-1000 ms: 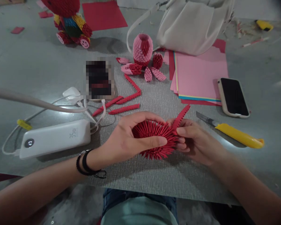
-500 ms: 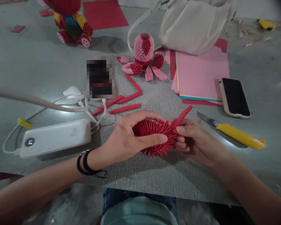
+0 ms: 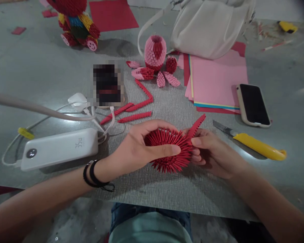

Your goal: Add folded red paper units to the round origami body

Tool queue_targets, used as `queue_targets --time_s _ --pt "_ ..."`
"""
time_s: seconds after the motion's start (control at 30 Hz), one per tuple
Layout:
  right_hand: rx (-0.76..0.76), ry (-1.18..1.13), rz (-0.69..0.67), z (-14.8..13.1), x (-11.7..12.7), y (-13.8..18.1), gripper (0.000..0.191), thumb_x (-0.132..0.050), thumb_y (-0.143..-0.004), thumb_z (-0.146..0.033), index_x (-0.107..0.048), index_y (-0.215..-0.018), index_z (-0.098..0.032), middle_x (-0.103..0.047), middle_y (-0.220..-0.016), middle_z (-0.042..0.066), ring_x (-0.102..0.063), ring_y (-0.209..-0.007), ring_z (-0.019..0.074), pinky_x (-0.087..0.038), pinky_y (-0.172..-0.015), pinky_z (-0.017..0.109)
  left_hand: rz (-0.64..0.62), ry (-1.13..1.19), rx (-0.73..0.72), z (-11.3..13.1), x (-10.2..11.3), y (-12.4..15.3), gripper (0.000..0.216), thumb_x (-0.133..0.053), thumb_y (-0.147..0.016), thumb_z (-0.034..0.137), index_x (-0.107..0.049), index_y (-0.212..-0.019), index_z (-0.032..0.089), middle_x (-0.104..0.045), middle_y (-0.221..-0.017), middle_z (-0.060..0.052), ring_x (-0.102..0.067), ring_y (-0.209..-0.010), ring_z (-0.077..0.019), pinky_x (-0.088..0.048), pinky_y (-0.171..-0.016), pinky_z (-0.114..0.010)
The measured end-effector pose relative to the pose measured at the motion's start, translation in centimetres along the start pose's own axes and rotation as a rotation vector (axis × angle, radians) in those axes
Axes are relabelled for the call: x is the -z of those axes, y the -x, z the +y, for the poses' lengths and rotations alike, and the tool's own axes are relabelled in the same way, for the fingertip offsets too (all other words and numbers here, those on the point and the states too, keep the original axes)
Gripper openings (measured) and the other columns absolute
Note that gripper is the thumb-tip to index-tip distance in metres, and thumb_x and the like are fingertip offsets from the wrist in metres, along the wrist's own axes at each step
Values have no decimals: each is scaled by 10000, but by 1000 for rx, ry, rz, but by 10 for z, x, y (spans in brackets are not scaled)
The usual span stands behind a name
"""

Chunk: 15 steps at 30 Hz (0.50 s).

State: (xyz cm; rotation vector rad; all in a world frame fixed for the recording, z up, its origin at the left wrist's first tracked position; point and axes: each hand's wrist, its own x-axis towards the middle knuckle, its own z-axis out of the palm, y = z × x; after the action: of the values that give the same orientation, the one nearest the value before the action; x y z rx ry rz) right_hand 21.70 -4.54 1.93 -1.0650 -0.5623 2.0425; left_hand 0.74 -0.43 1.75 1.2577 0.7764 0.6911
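We cradle the spiky red folded-paper round (image 3: 168, 137) in our half-curled left hand (image 3: 139, 145), best lightly, and pinch the toothed red paper strip (image 3: 198, 125) in our right hand (image 3: 212, 152).

A left hand (image 3: 136, 145) grips a spiky, round red folded-paper piece (image 3: 171, 159) as the right hand (image 3: 215, 152) pinches a slim, serrated red paper strip (image 3: 198, 125) at its edge.

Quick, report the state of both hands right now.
Left hand: closed around the spiky red paper piece, thumb across its front.
Right hand: closed, pinching the red paper strip at the piece's edge.
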Motion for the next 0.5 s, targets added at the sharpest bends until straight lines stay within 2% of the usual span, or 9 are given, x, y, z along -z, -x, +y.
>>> queue_targets --time_s 0.23,0.5 --pt "30 42 62 1 -1 0 288 -907 -684 -344 -678 -738 -178 -458 -538 -67 -383 -454 52 -298 -391 123 88 -157 -50 6 -2 0 321 -905 -717 168 -768 -1007 180 -779 -927 16 -704 -809 -98 -587 -750 -153" --pt "10 48 14 -1 -2 1 266 -908 -676 -348 -713 -724 -174 -452 -517 -61 -352 -444 58 -282 -372 139 21 4 20 -1 -2 1 309 -885 -765 240 -757 -1043 197 -800 -922 -12 -736 -781 -140 -627 -728 -229"
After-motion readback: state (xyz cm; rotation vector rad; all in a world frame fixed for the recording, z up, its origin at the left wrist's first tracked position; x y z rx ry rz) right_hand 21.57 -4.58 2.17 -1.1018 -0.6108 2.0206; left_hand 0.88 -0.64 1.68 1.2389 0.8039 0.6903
